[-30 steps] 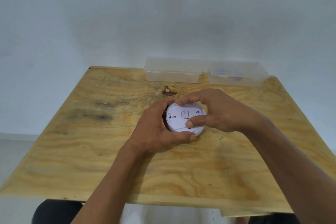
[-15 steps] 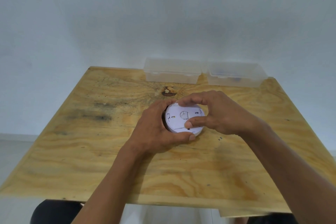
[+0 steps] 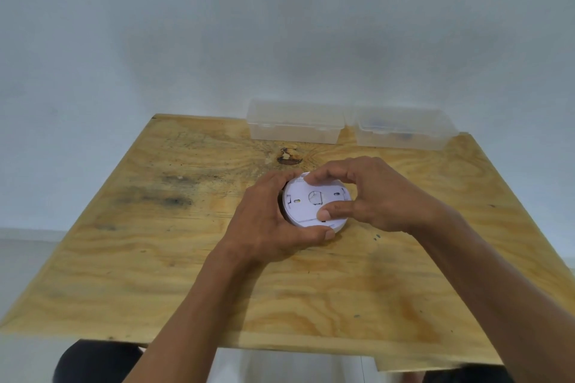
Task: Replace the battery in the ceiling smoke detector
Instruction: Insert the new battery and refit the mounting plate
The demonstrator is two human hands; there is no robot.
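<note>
A round white smoke detector (image 3: 306, 207) lies on the plywood table (image 3: 155, 258) with its flat back plate facing up. My left hand (image 3: 267, 224) wraps its left and near edge, thumb along the front rim. My right hand (image 3: 370, 196) grips it from the right, fingers over the far edge and thumb pressed on the back plate. No battery is visible.
Two clear plastic boxes stand at the table's far edge: the left box (image 3: 295, 124) and the right box (image 3: 404, 130), which holds some dark items. A white wall rises behind them. A dark knot (image 3: 289, 157) marks the wood just beyond the detector.
Both hands keep the same hold on the detector; the back plate looks turned slightly, and the hands shifted very little.
</note>
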